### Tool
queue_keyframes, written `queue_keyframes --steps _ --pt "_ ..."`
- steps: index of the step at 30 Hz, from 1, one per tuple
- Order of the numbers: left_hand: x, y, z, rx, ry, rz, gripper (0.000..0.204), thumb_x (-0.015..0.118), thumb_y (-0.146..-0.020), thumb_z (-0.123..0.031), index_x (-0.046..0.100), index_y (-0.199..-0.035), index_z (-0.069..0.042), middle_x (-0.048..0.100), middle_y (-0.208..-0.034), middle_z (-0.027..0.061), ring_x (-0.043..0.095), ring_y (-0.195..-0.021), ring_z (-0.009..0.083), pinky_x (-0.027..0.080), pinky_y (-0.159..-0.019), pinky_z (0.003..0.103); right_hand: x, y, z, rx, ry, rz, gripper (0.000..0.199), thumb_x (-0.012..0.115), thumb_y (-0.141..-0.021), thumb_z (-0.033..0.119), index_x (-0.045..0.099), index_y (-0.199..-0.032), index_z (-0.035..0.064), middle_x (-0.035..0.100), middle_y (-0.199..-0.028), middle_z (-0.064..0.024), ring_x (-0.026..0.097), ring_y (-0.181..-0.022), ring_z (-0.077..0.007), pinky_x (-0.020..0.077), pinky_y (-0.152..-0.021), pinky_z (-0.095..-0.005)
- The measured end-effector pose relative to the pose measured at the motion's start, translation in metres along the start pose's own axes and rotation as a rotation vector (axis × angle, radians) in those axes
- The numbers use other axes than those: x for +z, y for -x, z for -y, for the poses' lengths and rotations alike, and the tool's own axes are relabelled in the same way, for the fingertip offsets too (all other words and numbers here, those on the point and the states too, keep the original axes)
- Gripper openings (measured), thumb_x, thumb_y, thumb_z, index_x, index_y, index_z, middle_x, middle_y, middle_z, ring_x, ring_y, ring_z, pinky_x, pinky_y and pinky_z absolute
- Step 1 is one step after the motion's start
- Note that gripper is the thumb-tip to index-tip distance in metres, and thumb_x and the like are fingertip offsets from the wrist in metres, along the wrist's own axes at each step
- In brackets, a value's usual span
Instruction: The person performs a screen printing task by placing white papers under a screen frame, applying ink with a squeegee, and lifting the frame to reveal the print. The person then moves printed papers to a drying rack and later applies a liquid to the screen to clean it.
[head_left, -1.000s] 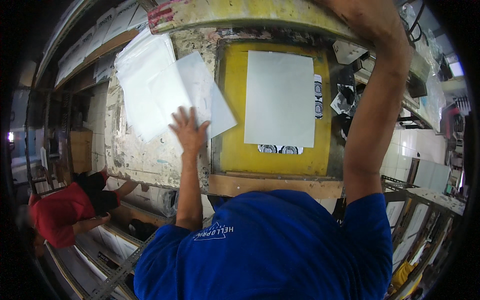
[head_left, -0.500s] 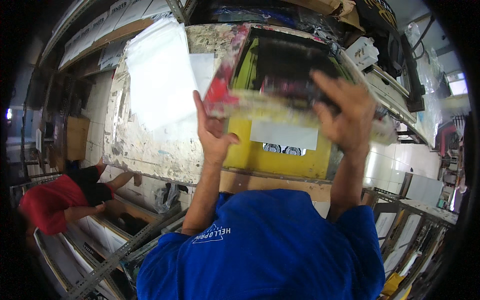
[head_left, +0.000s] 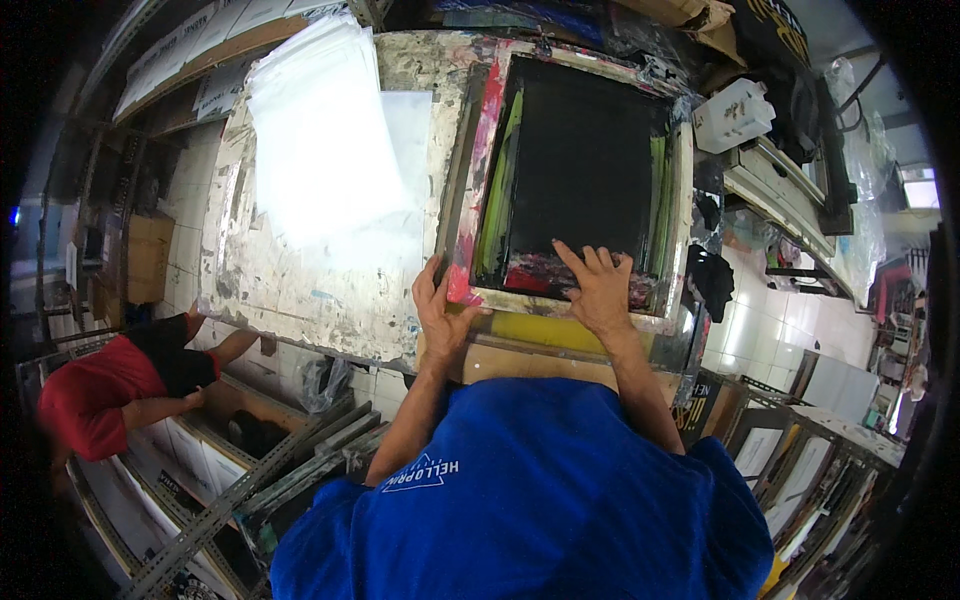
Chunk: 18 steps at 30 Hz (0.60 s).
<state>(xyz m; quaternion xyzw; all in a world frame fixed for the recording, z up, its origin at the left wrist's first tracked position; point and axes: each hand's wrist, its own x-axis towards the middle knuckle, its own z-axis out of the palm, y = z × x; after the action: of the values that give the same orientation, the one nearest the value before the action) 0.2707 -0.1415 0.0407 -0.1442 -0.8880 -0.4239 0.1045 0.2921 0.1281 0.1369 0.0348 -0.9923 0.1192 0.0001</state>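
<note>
Beyond the left hand and out to its left, we see a fanned stack of white sheets [head_left: 320, 140], thin and smooth, though we cannot tell paper from plastic; it lies on a worktable [head_left: 300, 305] whose pale top is flaking and paint-crusted. Our left hand [head_left: 447, 305] is wide, thumb apart from fingers about the near left corner of the screen-printing frame [head_left: 478, 190]; how firmly it presses, we cannot tell. The frame lies between and ahead of both hands, a rigid rectangle smeared pink and red, its flat mesh [head_left: 590, 160] coated black. Just nearer us shows a smooth yellow board [head_left: 545, 332]. Our right hand [head_left: 598, 285] is also wide, fingertips over the ink-streaked near edge. We judge the step in hand to be settling the frame squarely; moving on calls for keeping that corner aligned and flat.
</note>
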Motion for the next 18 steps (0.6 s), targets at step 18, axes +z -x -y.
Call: queue_keyframes --steps 18 --pt "-0.006 0.008 -0.001 -0.162 0.055 0.071 0.082 0.084 -0.071 -0.049 0.060 -0.138 -0.009 0.028 -0.158 0.0229 0.033 -0.136 0.0397 0.031 -0.111 0.049 0.032 -0.236 -0.143 -0.027 0.046 -0.415 0.076 0.068 -0.059 0.014 0.061 -0.134 0.0204 0.059 -0.114 -0.0122 0.051 -0.112 -0.0302 0.0303 -0.098 -0.0541"
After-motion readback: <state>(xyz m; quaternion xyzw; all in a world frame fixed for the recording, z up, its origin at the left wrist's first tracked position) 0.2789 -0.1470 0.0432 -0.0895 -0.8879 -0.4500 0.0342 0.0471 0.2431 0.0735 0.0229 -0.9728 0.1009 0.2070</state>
